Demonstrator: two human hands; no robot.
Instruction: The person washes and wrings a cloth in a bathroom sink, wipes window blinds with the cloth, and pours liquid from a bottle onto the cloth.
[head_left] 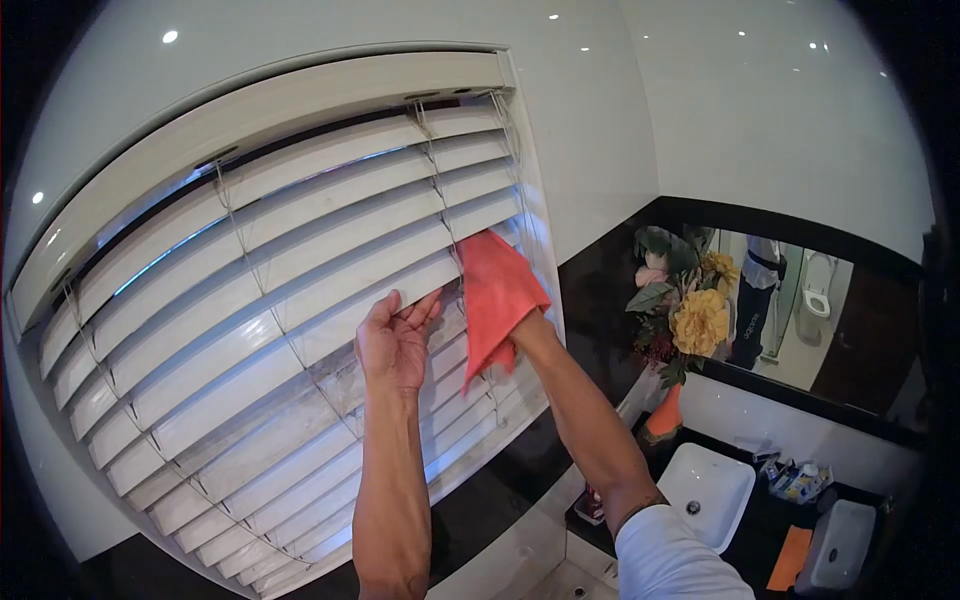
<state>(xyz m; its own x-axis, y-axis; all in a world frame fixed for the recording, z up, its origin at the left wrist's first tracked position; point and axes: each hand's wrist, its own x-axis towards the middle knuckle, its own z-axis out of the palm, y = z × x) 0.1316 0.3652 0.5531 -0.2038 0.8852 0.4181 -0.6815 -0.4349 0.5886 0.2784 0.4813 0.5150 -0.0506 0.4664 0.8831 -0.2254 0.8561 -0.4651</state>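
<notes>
White slatted window blinds fill the left and middle of the head view. My left hand grips the lower edge of one slat, palm turned up, its fingertips partly hidden behind the slat. To its right, my right hand holds a red cloth against the right end of the slats. The cloth drapes over most of that hand, so its fingers are largely hidden. Thin ladder cords run down through the slats, one of them beside the cloth.
Right of the window, a vase of artificial flowers stands before a black-framed mirror. Below are a white basin, a small basket of toiletries, an orange cloth and a grey container on the dark counter.
</notes>
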